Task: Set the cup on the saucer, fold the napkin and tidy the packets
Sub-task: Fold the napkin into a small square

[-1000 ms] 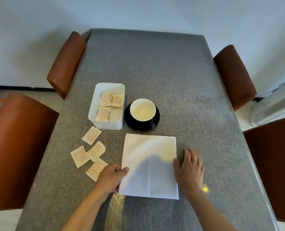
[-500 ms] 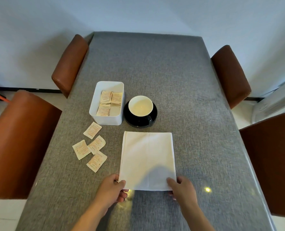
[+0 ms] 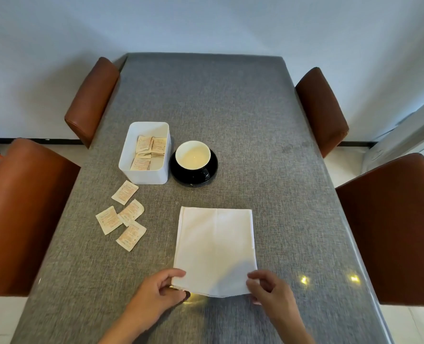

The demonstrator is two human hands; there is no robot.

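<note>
Grey table [image 3: 230, 108], brown chairs round. Cup [image 3: 192, 155] already on saucer [image 3: 193, 178] at 12 o'clock. Napkin [image 3: 216, 249] centre, partly folded; left hand [image 3: 160, 292] & right hand [image 3: 268, 290] pinching near corners. Four packets [image 3: 124, 216] loose at 10 o'clock, outside box [image 3: 145, 173]: not yet tidied.

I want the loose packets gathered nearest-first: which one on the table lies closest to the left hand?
The loose packet at the near end of the cluster, closest to the left hand; the other three lie farther toward the white box.
</note>
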